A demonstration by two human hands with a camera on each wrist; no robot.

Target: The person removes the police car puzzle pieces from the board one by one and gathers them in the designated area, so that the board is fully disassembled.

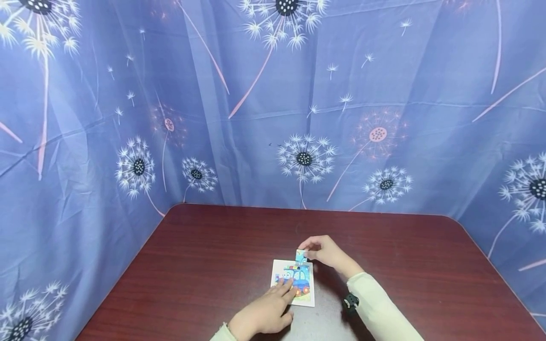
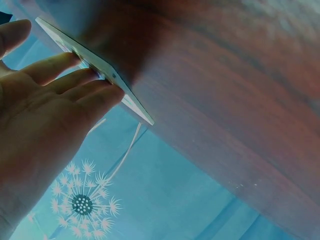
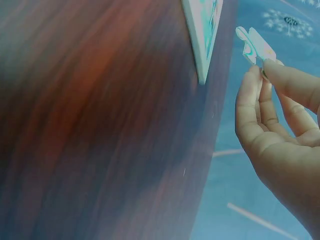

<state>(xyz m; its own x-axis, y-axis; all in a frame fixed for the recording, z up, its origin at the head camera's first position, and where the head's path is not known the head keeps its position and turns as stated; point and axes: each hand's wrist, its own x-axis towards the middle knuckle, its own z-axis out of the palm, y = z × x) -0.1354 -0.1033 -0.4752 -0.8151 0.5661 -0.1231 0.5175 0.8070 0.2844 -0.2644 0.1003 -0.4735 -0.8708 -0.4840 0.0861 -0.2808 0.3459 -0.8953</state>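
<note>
A small jigsaw puzzle with a white border (image 1: pixel 313 284) and a blue cartoon car picture lies on the table. My left hand (image 1: pixel 269 309) rests on its lower left part with fingers extended; the left wrist view shows the fingertips on the face of the puzzle board (image 2: pixel 142 112). Between thumb and fingers my right hand (image 1: pixel 327 253) pinches a puzzle piece (image 1: pixel 301 255) at the top edge of the puzzle. In the right wrist view this piece (image 3: pixel 257 45) has a rounded knob and is held up by the fingertips, with the board's corner (image 3: pixel 200 65) to its left.
The dark red wooden table (image 1: pixel 213 251) has rounded far corners. A blue curtain (image 1: pixel 256 156) with dandelion prints hangs behind it and along both sides. A black strapped device (image 1: pixel 350 302) sits at the right wrist.
</note>
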